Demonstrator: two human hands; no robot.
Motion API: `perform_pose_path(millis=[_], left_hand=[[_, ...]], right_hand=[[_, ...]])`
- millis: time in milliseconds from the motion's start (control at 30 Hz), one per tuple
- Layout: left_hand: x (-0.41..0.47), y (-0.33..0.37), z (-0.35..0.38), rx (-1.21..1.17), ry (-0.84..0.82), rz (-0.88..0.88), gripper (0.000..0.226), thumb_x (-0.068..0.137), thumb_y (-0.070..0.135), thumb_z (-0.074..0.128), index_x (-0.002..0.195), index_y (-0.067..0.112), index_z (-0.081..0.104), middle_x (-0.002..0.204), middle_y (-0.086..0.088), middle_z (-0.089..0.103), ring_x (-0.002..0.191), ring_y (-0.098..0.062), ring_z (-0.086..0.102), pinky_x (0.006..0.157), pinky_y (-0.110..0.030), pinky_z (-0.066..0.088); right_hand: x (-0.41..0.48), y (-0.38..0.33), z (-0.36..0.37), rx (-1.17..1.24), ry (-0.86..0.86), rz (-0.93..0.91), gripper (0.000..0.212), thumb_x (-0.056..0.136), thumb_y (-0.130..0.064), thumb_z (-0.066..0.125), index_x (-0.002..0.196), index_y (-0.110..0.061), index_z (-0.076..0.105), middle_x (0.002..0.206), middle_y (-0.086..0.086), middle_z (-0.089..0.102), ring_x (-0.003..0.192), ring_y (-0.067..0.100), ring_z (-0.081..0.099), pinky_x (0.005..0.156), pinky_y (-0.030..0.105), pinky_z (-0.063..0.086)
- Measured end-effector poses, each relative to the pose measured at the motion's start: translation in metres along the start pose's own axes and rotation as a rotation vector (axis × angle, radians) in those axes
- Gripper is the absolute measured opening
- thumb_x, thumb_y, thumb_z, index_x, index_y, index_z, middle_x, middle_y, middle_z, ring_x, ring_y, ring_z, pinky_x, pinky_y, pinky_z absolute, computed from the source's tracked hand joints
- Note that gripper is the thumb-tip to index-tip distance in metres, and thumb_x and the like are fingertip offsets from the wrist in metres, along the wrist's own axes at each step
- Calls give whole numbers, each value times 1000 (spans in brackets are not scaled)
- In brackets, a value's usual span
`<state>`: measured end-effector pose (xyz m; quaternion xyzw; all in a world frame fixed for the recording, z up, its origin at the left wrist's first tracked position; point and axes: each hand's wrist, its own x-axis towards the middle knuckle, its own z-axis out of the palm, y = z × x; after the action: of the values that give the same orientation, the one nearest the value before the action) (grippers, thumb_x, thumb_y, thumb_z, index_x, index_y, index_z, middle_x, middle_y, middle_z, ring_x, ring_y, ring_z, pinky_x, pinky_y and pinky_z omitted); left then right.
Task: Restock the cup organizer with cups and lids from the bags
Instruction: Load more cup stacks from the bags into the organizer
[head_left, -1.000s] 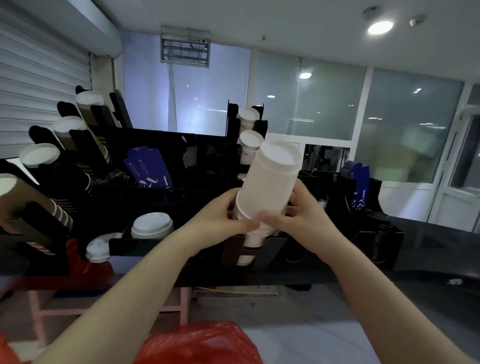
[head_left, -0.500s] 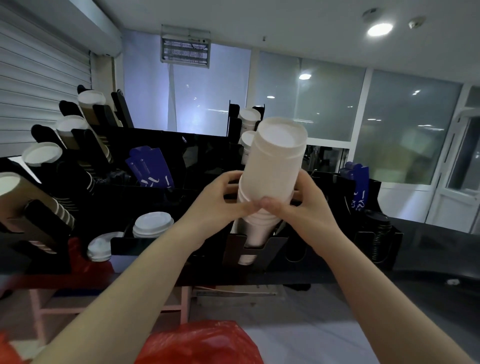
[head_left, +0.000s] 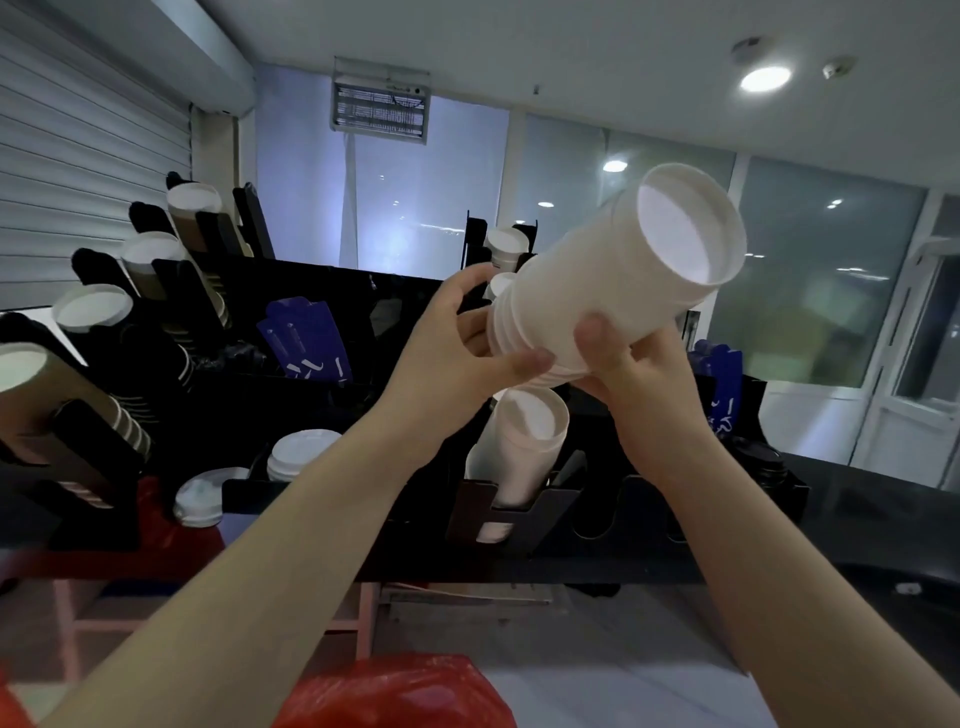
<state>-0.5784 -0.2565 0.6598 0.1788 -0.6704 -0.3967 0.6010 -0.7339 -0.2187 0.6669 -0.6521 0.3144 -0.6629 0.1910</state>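
Head view: a person stands at a dark table (head_left: 857, 514) that carries a black cup organizer (head_left: 519, 514), both bare forearms reaching forward.
Held stack (head_left: 613, 280): a nested stack of white cups, raised in the air above the organizer and tilted, its far end pointing up and to the right. The ridged rims bunch at the lower end, by the hands.
Left hand (head_left: 457, 343): fingers and thumb are curled round the lower end of the stack and grasp it.
Right hand (head_left: 639, 374): cradles the stack from below, with the thumb pressed against its side. Gripping with both hands probably keeps the loose cups from sliding apart.
Slot cups (head_left: 519, 452): more white cups lean in a front slot of the organizer near the table's near edge, directly under the held stack and clear of it. The held stack looks meant for this slot or for one beside it.
Brown cups (head_left: 57, 395): several stacks lean in angled holders towards the table's left end.
Lids (head_left: 298, 457): white lids sit in low compartments left of the slot.
Blue sleeves (head_left: 306, 343): upright, further back in the organizer.
Red bag (head_left: 395, 691): lies below the forearms, in front of the table's near edge, within easy reach for the next load.
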Motion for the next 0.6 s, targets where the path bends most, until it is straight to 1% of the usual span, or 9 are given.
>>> perform_pose_path(millis=[100, 167, 200, 267, 333, 367, 433, 533, 600], left_hand=[[7, -10, -3, 42, -17, 10, 73, 71, -5, 75, 121, 35, 41, 106, 15, 67, 100, -2, 64, 75, -12, 50], [10, -20, -7, 152, -2, -12, 77, 74, 1, 75, 133, 33, 37, 126, 14, 55, 112, 2, 52, 77, -3, 42], [10, -25, -10, 228, 17, -33, 81, 75, 5, 74, 140, 32, 33, 137, 8, 47, 119, 0, 45, 82, -4, 37], [10, -36, -18, 375, 45, -59, 84, 77, 13, 73, 144, 31, 27, 147, 1, 37, 127, 0, 34, 93, -13, 29], [9, -46, -26, 493, 50, -74, 82, 79, 20, 72, 146, 31, 25, 147, 5, 36, 119, 10, 30, 93, -9, 24], [9, -50, -29, 536, 47, -88, 81, 80, 23, 71, 146, 31, 24, 147, 7, 36, 117, 12, 29, 92, -7, 24], [10, -58, -32, 582, 37, -119, 81, 81, 30, 69, 147, 32, 23, 148, 8, 35, 123, 6, 31, 94, -12, 23], [16, -66, -30, 622, 24, -117, 83, 81, 42, 66, 148, 31, 20, 151, 10, 32, 127, 3, 29, 97, -17, 22], [21, -70, -27, 658, 23, -108, 86, 81, 48, 63, 150, 27, 15, 154, 8, 25, 136, -4, 26, 100, -18, 20]], right_hand=[[5, 6, 0, -89, 59, -57, 82, 60, -48, 75, 129, -14, 47, 118, -4, 63, 109, 11, 61, 89, 36, 53], [11, 12, -2, -122, 111, -80, 78, 58, -47, 75, 125, -16, 49, 114, -9, 63, 105, 4, 61, 87, 26, 52], [15, 16, -4, -106, 137, -65, 79, 57, -48, 75, 124, -16, 49, 115, -7, 62, 106, 6, 61, 88, 29, 51], [24, 24, -6, -51, 172, -7, 80, 56, -51, 74, 124, -18, 49, 119, -2, 61, 110, 14, 60, 94, 43, 50], [33, 34, -8, -22, 184, 47, 77, 56, -53, 74, 123, -24, 48, 120, -3, 60, 111, 16, 59, 95, 49, 49], [37, 39, -7, -19, 184, 62, 75, 56, -53, 74, 121, -27, 48, 120, -4, 60, 111, 15, 59, 96, 49, 49], [44, 47, -5, -19, 170, 68, 67, 59, -53, 74, 118, -34, 47, 119, -8, 60, 111, 12, 59, 97, 47, 48], [59, 60, 2, -54, 136, 34, 71, 66, -45, 76, 126, -25, 45, 118, -7, 60, 109, 7, 59, 95, 39, 50], [68, 66, 7, -109, 119, 27, 73, 66, -42, 78, 127, -21, 44, 113, -13, 60, 101, -2, 59, 87, 30, 49]])
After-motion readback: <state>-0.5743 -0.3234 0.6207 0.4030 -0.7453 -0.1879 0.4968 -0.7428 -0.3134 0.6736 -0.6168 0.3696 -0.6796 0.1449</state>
